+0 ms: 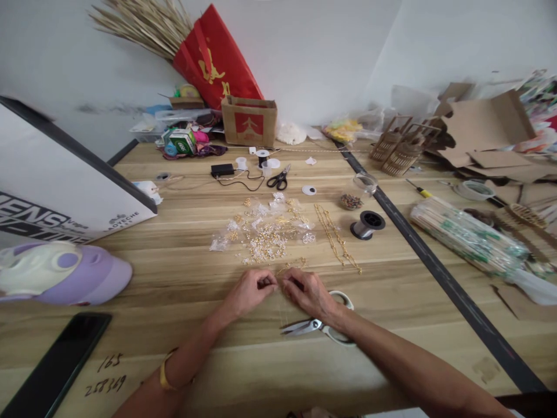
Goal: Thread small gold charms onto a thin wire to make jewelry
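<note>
My left hand [255,287] and my right hand [308,291] meet over the table, fingertips pinched close together. A short beaded thread [292,265] with gold beads curves just beyond the fingertips, and both hands appear to grip it; its ends are hidden by the fingers. Faint thin strands hang below the hands. Under my right wrist lie scissors [315,326] with white handles, blades pointing left. Past the hands spreads a pile of small gold and clear beads [265,241] among little plastic bags. A gold bead chain [333,238] lies to its right.
On the right stand a wire spool [366,225] and a bowl of dark beads [350,201]. Black scissors [279,178] lie farther back. A purple and cream cap-shaped object [93,276] and a phone [56,366] are at left. Wrapped sticks [467,235] lie far right.
</note>
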